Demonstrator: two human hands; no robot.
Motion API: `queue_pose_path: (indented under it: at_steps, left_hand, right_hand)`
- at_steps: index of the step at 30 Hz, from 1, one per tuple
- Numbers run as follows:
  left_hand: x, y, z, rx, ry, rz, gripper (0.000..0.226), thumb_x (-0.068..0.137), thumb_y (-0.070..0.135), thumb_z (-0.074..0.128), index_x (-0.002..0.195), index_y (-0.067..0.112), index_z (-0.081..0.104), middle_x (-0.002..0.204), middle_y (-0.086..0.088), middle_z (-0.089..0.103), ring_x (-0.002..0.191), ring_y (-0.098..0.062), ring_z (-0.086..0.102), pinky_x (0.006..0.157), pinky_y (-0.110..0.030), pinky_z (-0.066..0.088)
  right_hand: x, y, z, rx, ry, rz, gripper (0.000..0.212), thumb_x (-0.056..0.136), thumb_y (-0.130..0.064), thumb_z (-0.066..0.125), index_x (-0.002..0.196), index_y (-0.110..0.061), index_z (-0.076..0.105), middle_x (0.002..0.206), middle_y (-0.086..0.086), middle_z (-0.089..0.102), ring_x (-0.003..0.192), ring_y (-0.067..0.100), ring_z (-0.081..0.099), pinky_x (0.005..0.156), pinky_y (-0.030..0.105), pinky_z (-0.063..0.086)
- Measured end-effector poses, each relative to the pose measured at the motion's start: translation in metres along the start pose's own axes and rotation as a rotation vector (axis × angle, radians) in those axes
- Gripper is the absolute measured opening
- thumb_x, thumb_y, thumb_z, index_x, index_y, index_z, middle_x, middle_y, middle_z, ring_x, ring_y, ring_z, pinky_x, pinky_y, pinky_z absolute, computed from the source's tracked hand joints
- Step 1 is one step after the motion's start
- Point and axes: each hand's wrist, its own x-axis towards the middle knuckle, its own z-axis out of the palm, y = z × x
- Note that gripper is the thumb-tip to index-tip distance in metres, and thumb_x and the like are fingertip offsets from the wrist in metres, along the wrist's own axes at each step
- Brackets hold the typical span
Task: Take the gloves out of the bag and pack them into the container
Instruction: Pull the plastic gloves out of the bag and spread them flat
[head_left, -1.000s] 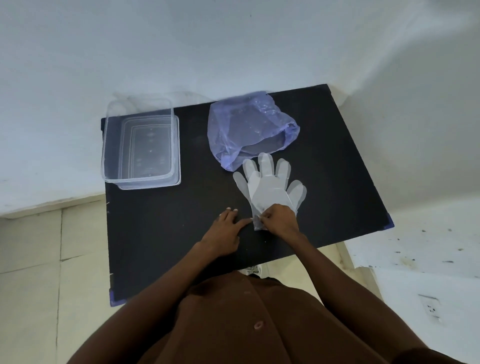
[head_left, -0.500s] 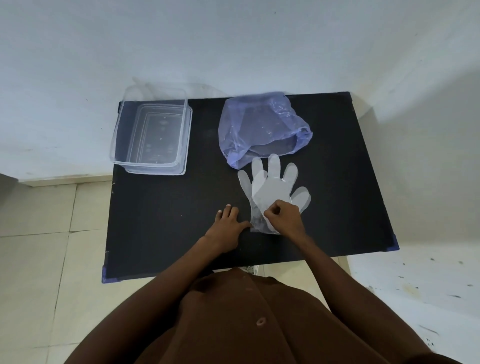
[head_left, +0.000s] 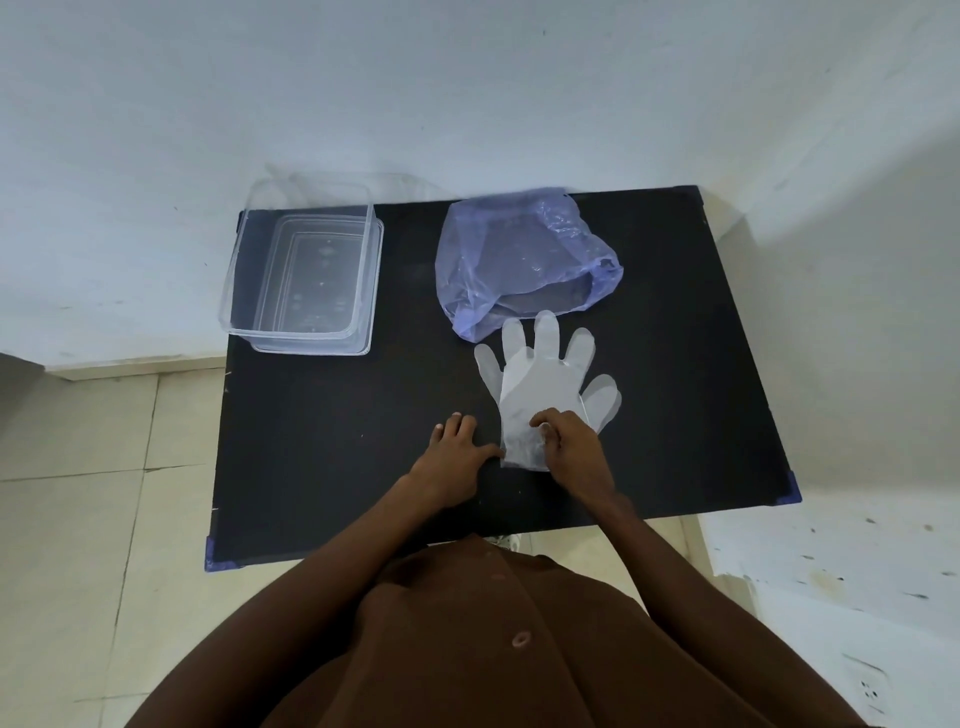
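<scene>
Thin clear plastic gloves (head_left: 540, 379) lie flat and stacked on the black table (head_left: 363, 415), fingers pointing away from me. My right hand (head_left: 571, 447) rests on their cuff end with fingers curled, pinching the plastic. My left hand (head_left: 457, 457) lies flat on the table just left of the cuff, its thumb touching the edge. A crumpled blue plastic bag (head_left: 519, 260) lies behind the gloves, its mouth facing them. A clear rectangular container (head_left: 306, 275) stands open at the table's far left; nothing shows inside it.
The table stands against a white wall (head_left: 467, 93). The container appears to sit on its clear lid (head_left: 371, 332). Tiled floor (head_left: 93, 493) lies to the left, a white ledge (head_left: 831, 561) to the right.
The camera view shifted, so the table sits lower and more centred in the frame. My right hand's fingers have moved slightly on the cuff; the left hand has stayed put.
</scene>
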Motion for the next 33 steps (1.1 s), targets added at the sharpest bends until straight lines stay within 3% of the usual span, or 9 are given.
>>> queue_pose_path:
  at_steps: [3,6,8,11,15,22,26,29,33]
  left_hand:
    - [0.0,-0.001,0.0,-0.004,-0.003,0.002,0.053,0.099,0.024,0.051,0.15,0.037,0.04,0.162,-0.02,0.013,0.153,-0.045,-0.001,0.125,-0.061,0.009]
    - [0.0,-0.001,0.001,0.0,0.012,0.001,0.053,0.098,0.023,0.05,0.149,0.035,0.041,0.159,-0.02,0.017,0.153,-0.046,0.002,0.125,-0.06,0.012]
    - [0.0,-0.001,0.0,-0.008,0.007,-0.005,0.053,0.098,0.024,0.051,0.149,0.035,0.041,0.159,-0.02,0.016,0.153,-0.045,0.002,0.125,-0.06,0.011]
    - [0.0,0.0,0.0,-0.005,-0.001,-0.007,0.055,0.097,0.025,0.052,0.15,0.033,0.04,0.159,-0.021,0.016,0.152,-0.045,0.003,0.125,-0.061,0.012]
    - [0.0,0.0,-0.002,0.0,-0.009,-0.006,0.057,0.096,0.025,0.054,0.15,0.033,0.039,0.16,-0.021,0.015,0.152,-0.045,0.004,0.124,-0.06,0.013]
    - [0.002,0.004,-0.01,-0.02,-0.029,-0.002,0.053,0.097,0.025,0.053,0.148,0.036,0.042,0.158,-0.019,0.015,0.151,-0.044,0.005,0.124,-0.06,0.015]
    - [0.007,0.007,-0.023,-0.073,-0.079,-0.037,0.049,0.098,0.023,0.051,0.145,0.036,0.046,0.157,-0.016,0.018,0.148,-0.042,0.013,0.119,-0.059,0.029]
    - [0.009,0.012,-0.03,-0.098,-0.011,-0.075,0.045,0.098,0.022,0.047,0.142,0.031,0.049,0.145,-0.015,0.037,0.138,-0.039,0.032,0.106,-0.053,0.044]
    - [0.022,0.017,-0.037,-0.079,0.205,-0.069,0.036,0.099,0.023,0.05,0.135,0.021,0.053,0.138,-0.012,0.049,0.13,-0.034,0.045,0.103,-0.048,0.046]
  right_hand:
    - [0.001,-0.004,-0.001,-0.035,-0.041,-0.002,0.016,0.098,-0.027,0.062,0.11,-0.015,0.064,0.115,0.007,0.068,0.103,0.019,0.064,0.099,0.041,0.055]
    - [0.001,-0.01,-0.001,-0.118,-0.166,-0.008,0.046,0.085,-0.053,0.073,0.113,-0.018,0.061,0.114,0.002,0.066,0.102,0.017,0.062,0.094,0.036,0.054]
    - [0.0,-0.013,0.003,-0.198,-0.216,-0.032,0.054,0.082,-0.057,0.073,0.116,-0.017,0.06,0.117,0.002,0.066,0.105,0.018,0.062,0.094,0.034,0.052]
    - [0.001,-0.016,0.007,-0.26,-0.217,-0.048,0.048,0.086,-0.053,0.071,0.116,-0.016,0.064,0.116,0.003,0.067,0.103,0.018,0.062,0.09,0.029,0.048]
    - [0.002,-0.02,0.006,-0.223,-0.147,-0.019,0.026,0.093,-0.037,0.066,0.102,-0.014,0.075,0.105,0.005,0.072,0.095,0.017,0.065,0.087,0.032,0.053]
    - [0.003,-0.02,-0.022,-0.107,0.075,0.019,0.015,0.091,-0.027,0.071,0.093,-0.012,0.074,0.096,0.006,0.074,0.083,0.011,0.062,0.08,0.027,0.054]
    - [0.004,-0.021,-0.04,-0.068,0.182,0.023,0.013,0.092,-0.025,0.07,0.096,-0.013,0.074,0.097,0.004,0.076,0.084,0.013,0.068,0.084,0.033,0.061]
    - [0.004,-0.024,-0.052,-0.085,0.215,0.008,0.016,0.093,-0.026,0.069,0.101,-0.013,0.075,0.101,0.004,0.077,0.087,0.014,0.07,0.086,0.031,0.06]
    - [0.0,-0.031,-0.064,-0.125,0.26,-0.022,0.017,0.093,-0.026,0.07,0.102,-0.013,0.075,0.102,0.006,0.076,0.088,0.016,0.07,0.085,0.027,0.054]
